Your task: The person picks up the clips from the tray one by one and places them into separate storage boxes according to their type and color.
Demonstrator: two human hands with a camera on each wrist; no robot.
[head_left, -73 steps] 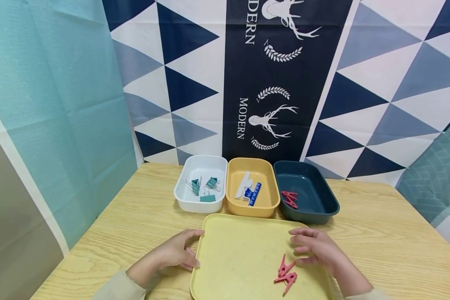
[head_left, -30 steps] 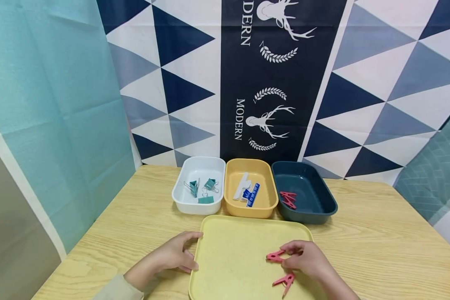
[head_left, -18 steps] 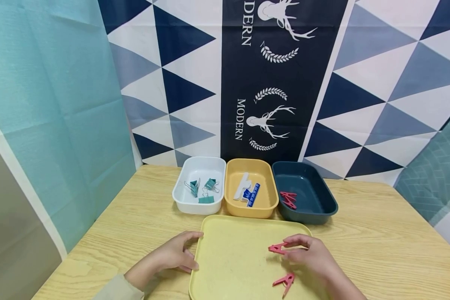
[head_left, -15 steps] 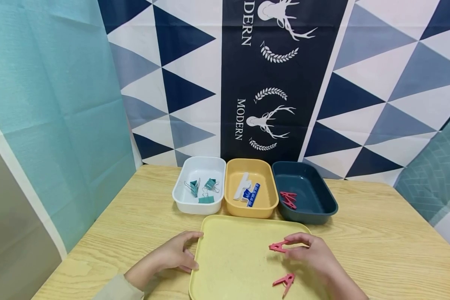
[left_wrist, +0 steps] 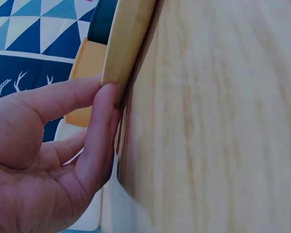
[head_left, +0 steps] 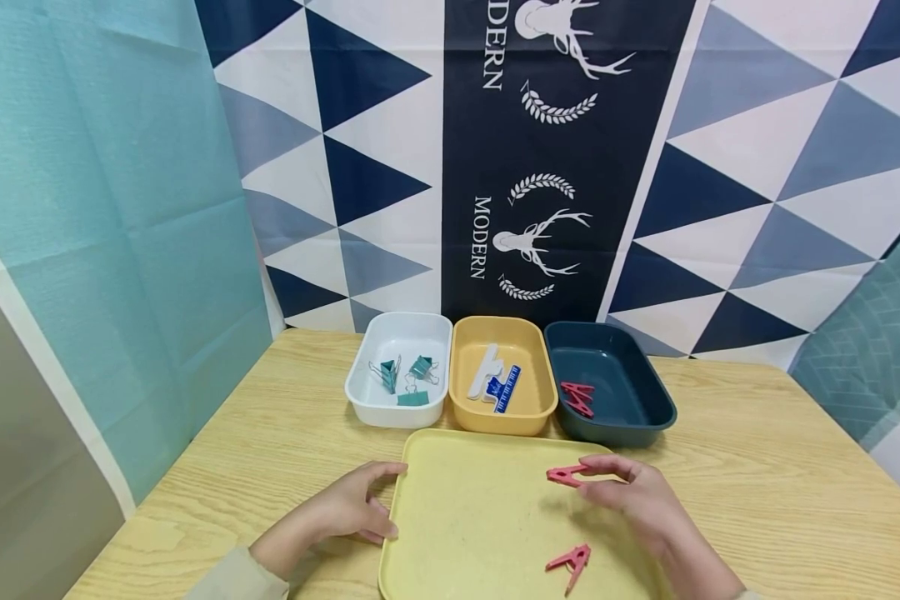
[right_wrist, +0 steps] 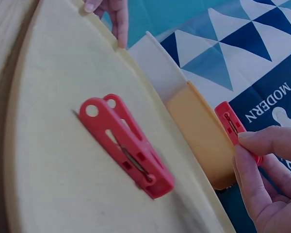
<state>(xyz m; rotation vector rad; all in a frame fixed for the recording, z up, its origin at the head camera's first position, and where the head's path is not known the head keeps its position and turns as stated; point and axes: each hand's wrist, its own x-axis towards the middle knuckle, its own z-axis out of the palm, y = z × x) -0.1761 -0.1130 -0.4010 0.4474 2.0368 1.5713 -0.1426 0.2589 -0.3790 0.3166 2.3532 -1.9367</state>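
My right hand [head_left: 637, 492] pinches a red clothespin [head_left: 565, 475] between thumb and fingers, raised above the right part of the yellow tray [head_left: 480, 500]. In the right wrist view this clothespin [right_wrist: 229, 121] sticks out past the fingertips. A second red clothespin [head_left: 570, 565] lies on the tray, nearer the person; it shows large in the right wrist view. My left hand [head_left: 348, 504] touches the tray's left edge with fairly straight fingers. Up close in the left wrist view, fingertips [left_wrist: 105, 90] rest against the tray's rim [left_wrist: 128, 39].
Three bins stand in a row behind the tray: a white bin [head_left: 360, 392] with teal binder clips, a yellow bin [head_left: 461, 408] with a white and a blue clip, and a dark teal bin [head_left: 630, 383] with red clothespins [head_left: 579, 398]. A patterned cloth hangs behind.
My right hand has picked up one of the two clothespins from the tray and lifted it, moving away from the person toward the bins. My left hand stays at the tray's edge.
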